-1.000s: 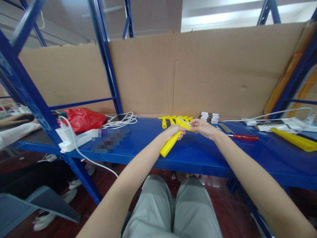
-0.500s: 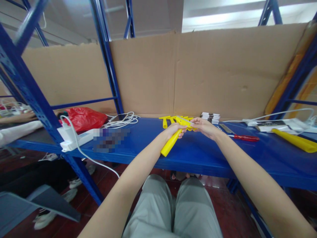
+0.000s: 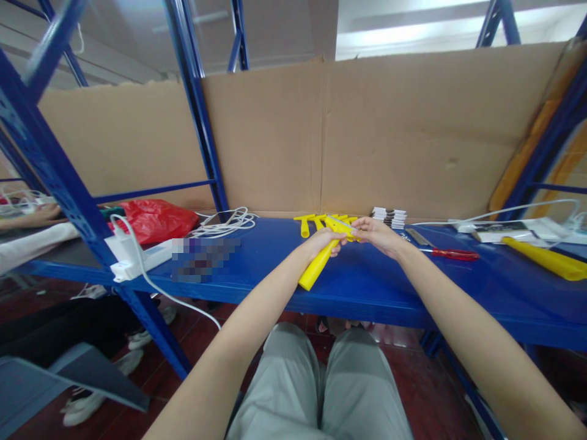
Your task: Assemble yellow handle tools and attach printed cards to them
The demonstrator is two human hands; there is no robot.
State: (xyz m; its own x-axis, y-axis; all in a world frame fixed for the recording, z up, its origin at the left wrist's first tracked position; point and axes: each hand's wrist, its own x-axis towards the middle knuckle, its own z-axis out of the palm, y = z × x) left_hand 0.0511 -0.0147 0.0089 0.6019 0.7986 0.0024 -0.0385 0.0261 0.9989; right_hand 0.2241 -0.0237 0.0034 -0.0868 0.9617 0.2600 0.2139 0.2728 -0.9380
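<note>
My left hand (image 3: 324, 240) is closed around the neck of a yellow scraper (image 3: 316, 269), a plastic tool with a round handle and a wide head. Its handle slants down toward the shelf's front edge. A pale strip runs along the head. With fingertips pinched, my right hand (image 3: 375, 234) grips the head's right end; any small part between those fingers is hidden. Behind the hands, several similar T-shaped yellow pieces (image 3: 304, 227) lie in a row against the cardboard. Beyond my right hand sit stacks of small white packets (image 3: 389, 217).
On the blue shelf (image 3: 270, 269), a red-handled screwdriver (image 3: 454, 254) and a flat metal strip (image 3: 416, 237) lie to the right, before another yellow piece (image 3: 543, 258). Leftward are a power strip (image 3: 147, 260), coiled white cable (image 3: 229, 223) and red bag (image 3: 158, 220). Another person's arm (image 3: 36, 235) shows far left.
Both hands stay nearly in place on the yellow scraper. Its handle end has shifted very slightly, and the right fingers have moved a little at the head. The shelf things are unchanged.
</note>
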